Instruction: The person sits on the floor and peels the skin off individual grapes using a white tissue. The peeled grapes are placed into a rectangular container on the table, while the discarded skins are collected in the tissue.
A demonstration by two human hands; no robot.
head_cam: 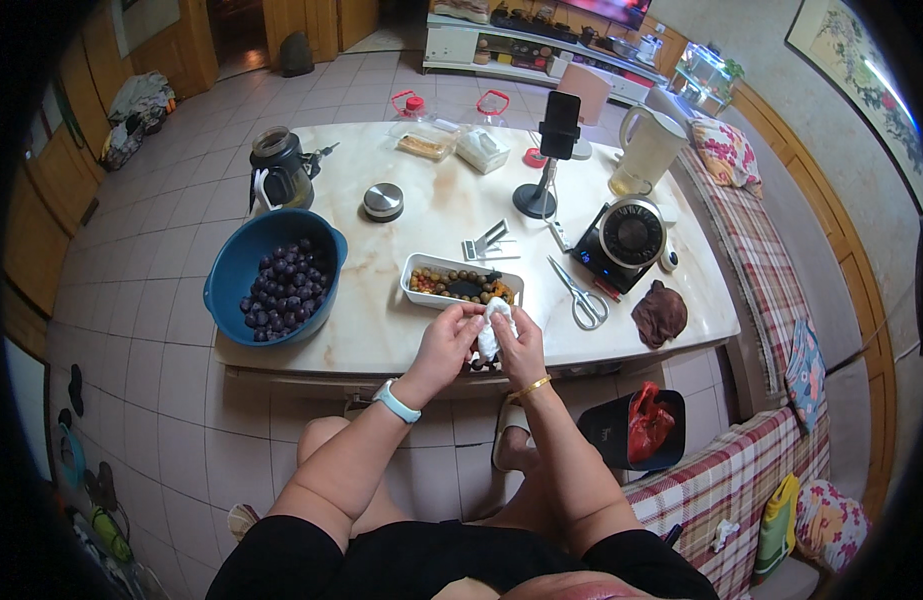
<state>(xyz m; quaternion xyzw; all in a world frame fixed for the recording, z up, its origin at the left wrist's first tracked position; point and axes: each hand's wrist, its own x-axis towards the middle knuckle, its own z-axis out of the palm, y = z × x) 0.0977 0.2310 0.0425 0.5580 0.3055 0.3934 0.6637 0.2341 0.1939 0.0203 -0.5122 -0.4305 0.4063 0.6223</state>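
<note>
A crumpled white cloth or tissue (494,330) is pinched under the thumb of my right hand (523,351), above the table's front edge. My left hand (448,345) closes around part of a string of dark beads (485,365), its thumb and index finger against the cloth's left side. The beads show below the cloth; most are hidden between my hands. Just beyond my fingers stands a white rectangular tray (424,301) with brown and orange bead strings (461,285) in it.
A blue basin (219,277) of dark grapes or plums (287,292) sits left. To the right are scissors (585,300), a black scale (598,259), and a brown cloth (658,313). A phone stand (536,199) and plastic jug (651,154) stand behind. A bin (607,431) is below.
</note>
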